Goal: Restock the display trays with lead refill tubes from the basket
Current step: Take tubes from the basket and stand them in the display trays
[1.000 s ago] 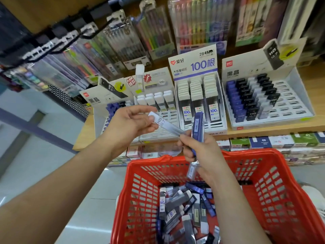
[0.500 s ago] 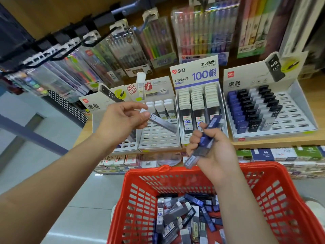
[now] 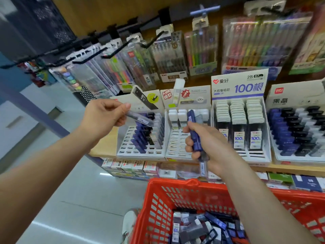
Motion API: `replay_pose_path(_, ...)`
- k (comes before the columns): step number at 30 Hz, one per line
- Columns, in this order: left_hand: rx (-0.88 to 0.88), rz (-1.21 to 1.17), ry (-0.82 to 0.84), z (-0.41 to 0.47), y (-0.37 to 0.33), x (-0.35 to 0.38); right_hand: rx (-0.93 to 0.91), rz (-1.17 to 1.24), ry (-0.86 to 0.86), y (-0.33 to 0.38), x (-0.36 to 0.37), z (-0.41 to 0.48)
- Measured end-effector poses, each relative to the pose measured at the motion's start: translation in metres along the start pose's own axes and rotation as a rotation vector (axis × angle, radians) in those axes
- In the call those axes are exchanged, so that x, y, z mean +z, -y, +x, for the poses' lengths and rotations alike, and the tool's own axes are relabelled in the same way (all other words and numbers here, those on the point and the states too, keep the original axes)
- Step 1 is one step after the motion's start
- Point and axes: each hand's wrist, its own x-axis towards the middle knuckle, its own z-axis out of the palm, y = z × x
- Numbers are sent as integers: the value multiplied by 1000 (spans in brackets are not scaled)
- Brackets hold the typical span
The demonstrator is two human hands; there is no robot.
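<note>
Above red plastic mesh basket (image 3: 175, 184), left hand (image 3: 103, 117) pinches one clear grey lead refill tube (image 3: 141, 119) over white slotted display tray (image 3: 139, 156); right hand (image 3: 209, 148) grips dark-blue tubes (image 3: 194, 136). Placing step: next, likely stand it in a free slot.

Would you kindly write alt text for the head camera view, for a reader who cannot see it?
A person's left hand pinches a clear lead refill tube near the leftmost display tray, while the right hand grips a blue tube. Below, a red basket holds more tubes; pen packs hang above the shelf.
</note>
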Motion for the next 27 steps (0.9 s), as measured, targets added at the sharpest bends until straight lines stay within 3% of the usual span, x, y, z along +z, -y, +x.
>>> replay_pose_path(8,-75,68,-99,32,43,-47,11,-462,49,-26,38,29)
replay_pose_path(16,105,128,281,3,52,-4,91,-319,-15,-43,20,43)
replay_pose_path(27,199,334,334,-15,65,36,157,-3,47,-49,10,47)
